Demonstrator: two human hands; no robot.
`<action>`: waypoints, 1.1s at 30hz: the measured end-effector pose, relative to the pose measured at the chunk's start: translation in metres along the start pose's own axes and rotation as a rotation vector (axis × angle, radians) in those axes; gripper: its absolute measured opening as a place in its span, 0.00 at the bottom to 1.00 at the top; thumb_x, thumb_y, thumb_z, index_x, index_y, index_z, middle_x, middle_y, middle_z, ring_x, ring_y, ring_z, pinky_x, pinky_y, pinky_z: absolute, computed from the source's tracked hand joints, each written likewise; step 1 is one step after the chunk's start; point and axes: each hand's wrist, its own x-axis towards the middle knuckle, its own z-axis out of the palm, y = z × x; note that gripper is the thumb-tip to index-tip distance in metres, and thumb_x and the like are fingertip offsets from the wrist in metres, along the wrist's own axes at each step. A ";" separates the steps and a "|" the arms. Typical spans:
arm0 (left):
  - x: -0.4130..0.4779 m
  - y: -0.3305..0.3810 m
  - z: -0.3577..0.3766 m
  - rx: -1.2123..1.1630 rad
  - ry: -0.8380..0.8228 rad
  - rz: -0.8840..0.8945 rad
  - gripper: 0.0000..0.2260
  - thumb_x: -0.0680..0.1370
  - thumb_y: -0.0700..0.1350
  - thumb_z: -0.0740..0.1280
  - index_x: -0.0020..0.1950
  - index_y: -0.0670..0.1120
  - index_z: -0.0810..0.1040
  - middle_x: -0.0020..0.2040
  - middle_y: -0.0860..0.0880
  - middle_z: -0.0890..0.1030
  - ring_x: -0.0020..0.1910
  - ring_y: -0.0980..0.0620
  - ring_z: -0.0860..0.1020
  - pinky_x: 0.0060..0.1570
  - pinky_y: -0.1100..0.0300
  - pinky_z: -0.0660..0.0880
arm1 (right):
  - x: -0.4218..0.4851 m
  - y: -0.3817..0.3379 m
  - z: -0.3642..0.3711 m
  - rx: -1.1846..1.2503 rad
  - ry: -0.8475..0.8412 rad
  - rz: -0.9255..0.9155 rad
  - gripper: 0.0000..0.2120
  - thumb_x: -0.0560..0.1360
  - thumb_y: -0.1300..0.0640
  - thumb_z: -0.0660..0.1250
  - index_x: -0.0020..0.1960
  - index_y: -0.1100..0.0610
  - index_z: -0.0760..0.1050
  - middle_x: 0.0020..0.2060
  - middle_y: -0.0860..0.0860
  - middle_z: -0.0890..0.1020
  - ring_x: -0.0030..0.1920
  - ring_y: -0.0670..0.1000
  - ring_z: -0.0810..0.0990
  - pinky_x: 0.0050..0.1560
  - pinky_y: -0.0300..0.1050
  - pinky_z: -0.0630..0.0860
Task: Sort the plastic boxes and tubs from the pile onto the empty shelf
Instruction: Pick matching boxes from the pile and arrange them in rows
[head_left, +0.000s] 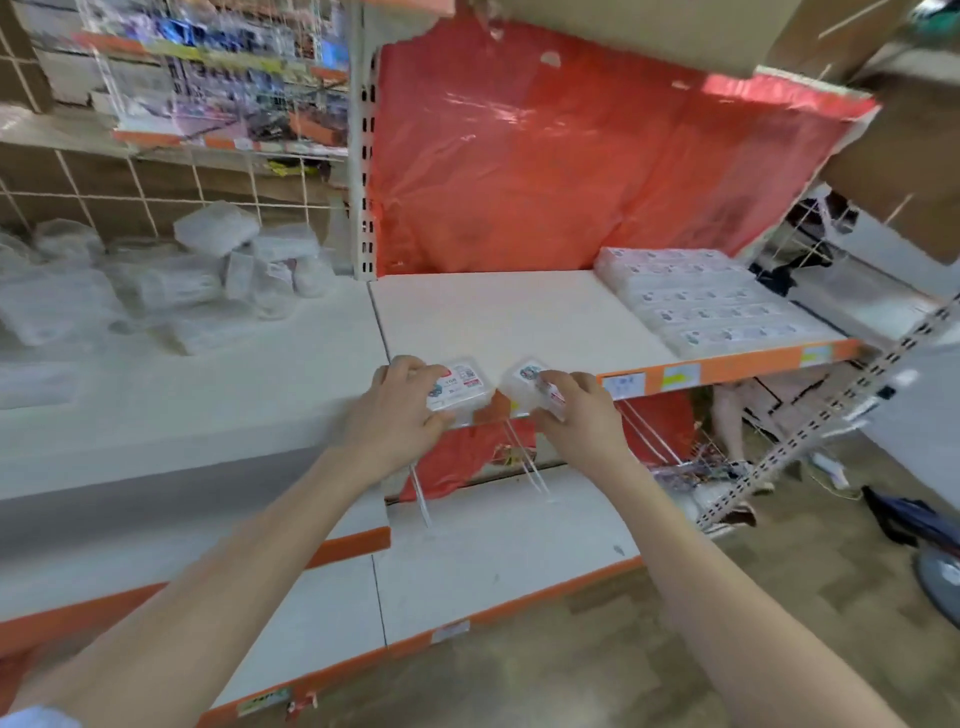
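Observation:
My left hand (397, 415) grips a clear plastic box with a printed label (462, 387) at the front edge of the white shelf (498, 317). Just to its right, my right hand (576, 415) grips a second small labelled box (527, 379), tilted, also at the shelf's front edge. Several rows of the same labelled boxes (696, 299) lie flat on the right part of that shelf. The pile of wrapped plastic boxes and tubs (171, 275) lies on the neighbouring shelf to the left.
Red plastic sheeting (561, 171) hangs behind the shelf. A white slotted upright (363, 156) divides the two bays. A lower shelf (498, 545) sticks out below my hands. Cardboard boxes (883, 130) loom at upper right; a wire grid (130, 192) backs the pile.

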 end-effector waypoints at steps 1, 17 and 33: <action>0.003 0.011 0.007 -0.001 0.002 0.008 0.24 0.76 0.49 0.64 0.71 0.47 0.65 0.66 0.45 0.65 0.66 0.45 0.63 0.63 0.49 0.67 | -0.003 0.014 -0.004 0.003 0.005 -0.004 0.21 0.71 0.57 0.69 0.63 0.55 0.73 0.58 0.59 0.74 0.55 0.63 0.74 0.50 0.53 0.73; 0.118 0.109 0.086 -0.059 -0.105 0.163 0.23 0.76 0.50 0.65 0.70 0.48 0.67 0.65 0.47 0.66 0.65 0.47 0.63 0.62 0.55 0.64 | 0.042 0.154 -0.041 0.094 0.058 0.132 0.21 0.71 0.54 0.67 0.63 0.53 0.74 0.58 0.58 0.74 0.59 0.62 0.71 0.57 0.56 0.70; 0.304 0.177 0.136 -0.097 -0.084 0.241 0.24 0.76 0.51 0.65 0.70 0.49 0.66 0.65 0.48 0.66 0.65 0.49 0.63 0.62 0.60 0.61 | 0.200 0.267 -0.085 0.142 0.163 0.155 0.22 0.71 0.61 0.68 0.65 0.54 0.72 0.61 0.56 0.71 0.62 0.58 0.67 0.61 0.51 0.65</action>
